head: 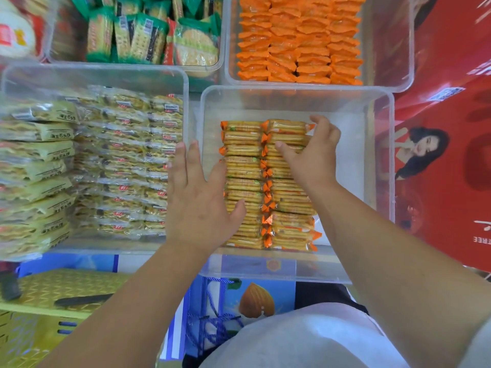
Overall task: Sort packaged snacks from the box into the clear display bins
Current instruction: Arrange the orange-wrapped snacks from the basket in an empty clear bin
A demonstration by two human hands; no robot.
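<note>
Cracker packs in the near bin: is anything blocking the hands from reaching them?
Nothing visible does. The left hand touches the left row of cracker packs with its thumb, and the right hand lies on the right row inside the open-topped clear bin.

The cracker packs (247, 187) inside the clear bin (380, 155) are golden yellow with orange crimped ends. Left of the clear bin, pale yellow-green packs (37, 155) carry dark print and transparent packs (132, 160) carry small red labels. Behind it lie solid orange packs (297, 41), behind-left green-edged packs (138, 35), right of it a red carton (446, 203), and nearer than it a yellow crate (66, 285) with a chevron pattern.
</note>
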